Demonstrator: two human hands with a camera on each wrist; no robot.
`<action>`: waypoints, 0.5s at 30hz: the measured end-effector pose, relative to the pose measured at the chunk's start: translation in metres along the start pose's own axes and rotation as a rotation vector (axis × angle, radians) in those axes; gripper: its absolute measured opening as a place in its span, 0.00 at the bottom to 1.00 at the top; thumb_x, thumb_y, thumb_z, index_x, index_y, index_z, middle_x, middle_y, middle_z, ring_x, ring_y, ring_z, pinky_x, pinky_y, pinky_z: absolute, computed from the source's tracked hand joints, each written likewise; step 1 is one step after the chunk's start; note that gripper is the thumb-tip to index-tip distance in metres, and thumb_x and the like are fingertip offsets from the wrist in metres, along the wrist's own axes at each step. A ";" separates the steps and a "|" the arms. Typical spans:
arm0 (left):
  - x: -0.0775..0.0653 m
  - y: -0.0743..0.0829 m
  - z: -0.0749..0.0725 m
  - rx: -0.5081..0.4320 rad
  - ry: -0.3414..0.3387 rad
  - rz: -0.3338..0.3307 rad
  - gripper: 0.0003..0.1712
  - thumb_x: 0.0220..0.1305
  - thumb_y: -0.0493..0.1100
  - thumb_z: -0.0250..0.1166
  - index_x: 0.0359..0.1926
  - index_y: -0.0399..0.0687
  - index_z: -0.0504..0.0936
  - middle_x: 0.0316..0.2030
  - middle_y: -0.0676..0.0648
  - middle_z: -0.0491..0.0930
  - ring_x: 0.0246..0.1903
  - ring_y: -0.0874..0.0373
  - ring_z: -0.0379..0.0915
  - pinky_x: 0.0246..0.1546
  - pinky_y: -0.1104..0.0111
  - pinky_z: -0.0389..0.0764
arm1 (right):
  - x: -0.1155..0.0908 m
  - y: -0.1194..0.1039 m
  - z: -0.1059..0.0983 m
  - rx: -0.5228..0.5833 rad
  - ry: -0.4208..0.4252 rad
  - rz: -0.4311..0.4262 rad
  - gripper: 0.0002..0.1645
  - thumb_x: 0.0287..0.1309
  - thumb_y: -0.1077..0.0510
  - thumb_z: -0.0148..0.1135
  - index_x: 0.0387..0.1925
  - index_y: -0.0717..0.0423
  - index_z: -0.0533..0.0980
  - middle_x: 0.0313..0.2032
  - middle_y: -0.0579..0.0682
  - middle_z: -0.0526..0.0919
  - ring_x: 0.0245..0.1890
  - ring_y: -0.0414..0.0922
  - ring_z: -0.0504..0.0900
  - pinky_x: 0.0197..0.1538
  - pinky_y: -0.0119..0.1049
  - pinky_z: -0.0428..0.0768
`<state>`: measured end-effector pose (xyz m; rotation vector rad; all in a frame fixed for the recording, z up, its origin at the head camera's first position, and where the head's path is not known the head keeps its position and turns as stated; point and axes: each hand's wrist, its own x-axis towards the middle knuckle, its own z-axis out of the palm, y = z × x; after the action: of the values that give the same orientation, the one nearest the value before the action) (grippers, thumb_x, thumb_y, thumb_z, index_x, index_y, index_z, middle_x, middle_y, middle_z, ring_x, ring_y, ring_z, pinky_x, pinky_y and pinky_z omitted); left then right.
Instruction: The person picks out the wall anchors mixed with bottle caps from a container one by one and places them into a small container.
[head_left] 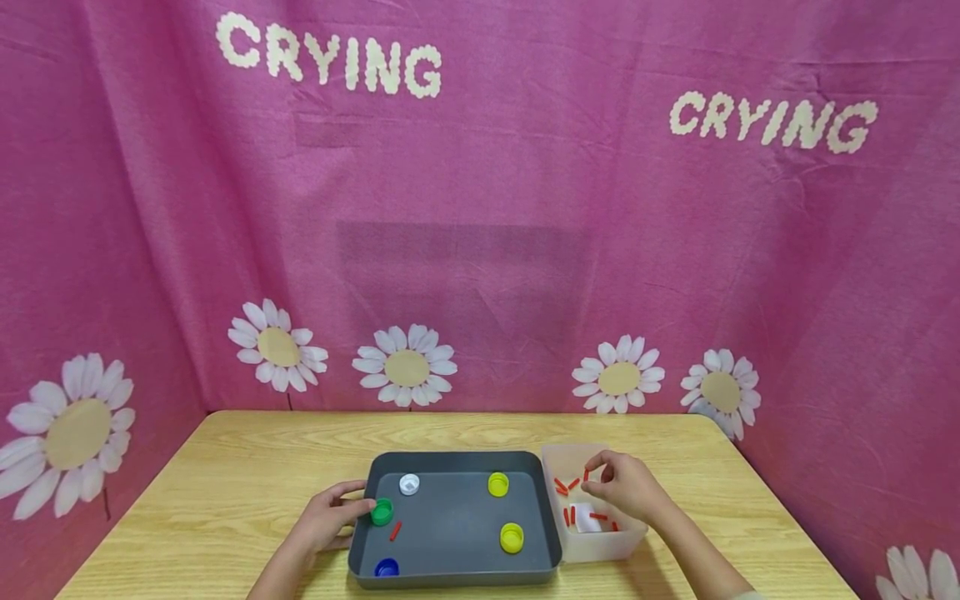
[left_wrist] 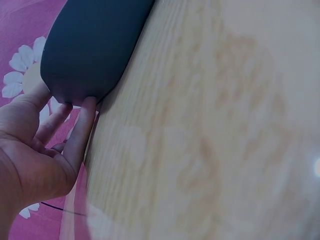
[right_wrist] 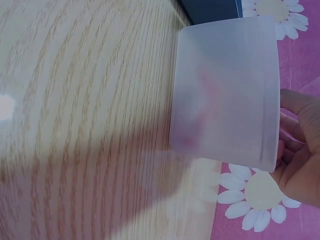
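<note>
My left hand (head_left: pixel 330 518) grips the left rim of a dark grey tray (head_left: pixel 450 575), its thumb over the edge beside a green bottle cap (head_left: pixel 382 512). In the left wrist view its fingers lie against the tray's outer wall (left_wrist: pixel 95 55). My right hand (head_left: pixel 626 486) is over a translucent bin (head_left: pixel 600 547), pinching a small red stick (head_left: pixel 587 476) between thumb and finger. Several more red sticks (head_left: pixel 597 516) lie in the bin around a white patch (head_left: pixel 587 518). The right wrist view shows them only blurred through the bin's wall (right_wrist: pixel 230 90).
Inside the tray are a white cap (head_left: pixel 408 484), a blue cap (head_left: pixel 387 567), two yellow caps (head_left: pixel 512 537) and one red stick (head_left: pixel 395 531). The bin stands against the tray's right side on a wooden table (head_left: pixel 247 467). A pink flowered curtain (head_left: pixel 480 183) surrounds the table.
</note>
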<state>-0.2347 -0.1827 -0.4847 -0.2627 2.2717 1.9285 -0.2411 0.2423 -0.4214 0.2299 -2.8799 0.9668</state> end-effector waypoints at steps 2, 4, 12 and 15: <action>0.001 0.000 0.000 0.002 0.000 -0.002 0.33 0.55 0.43 0.68 0.61 0.39 0.70 0.39 0.44 0.79 0.32 0.58 0.76 0.30 0.62 0.83 | 0.000 0.000 0.000 -0.003 -0.002 0.010 0.13 0.46 0.60 0.70 0.36 0.59 0.78 0.19 0.47 0.71 0.21 0.41 0.68 0.24 0.31 0.66; 0.001 0.000 0.000 0.003 0.005 -0.005 0.33 0.54 0.44 0.68 0.60 0.40 0.70 0.39 0.44 0.79 0.32 0.58 0.75 0.30 0.62 0.83 | 0.000 -0.001 0.000 -0.006 -0.006 0.020 0.13 0.46 0.60 0.70 0.36 0.59 0.79 0.19 0.47 0.71 0.21 0.42 0.68 0.24 0.32 0.66; 0.002 -0.001 0.000 0.008 0.009 -0.014 0.33 0.54 0.44 0.69 0.60 0.40 0.71 0.40 0.43 0.78 0.32 0.57 0.75 0.31 0.61 0.83 | 0.001 -0.002 0.001 -0.031 -0.030 0.059 0.14 0.46 0.58 0.70 0.36 0.57 0.78 0.20 0.48 0.72 0.22 0.42 0.68 0.25 0.33 0.67; 0.001 -0.001 0.000 0.006 0.010 -0.011 0.33 0.54 0.44 0.69 0.60 0.40 0.71 0.40 0.43 0.79 0.32 0.57 0.75 0.31 0.61 0.83 | 0.001 -0.002 0.001 -0.043 -0.021 0.046 0.14 0.46 0.58 0.71 0.36 0.57 0.78 0.21 0.48 0.72 0.22 0.42 0.68 0.25 0.33 0.67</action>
<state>-0.2359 -0.1827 -0.4856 -0.2843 2.2774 1.9189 -0.2416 0.2396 -0.4208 0.1718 -2.9337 0.9138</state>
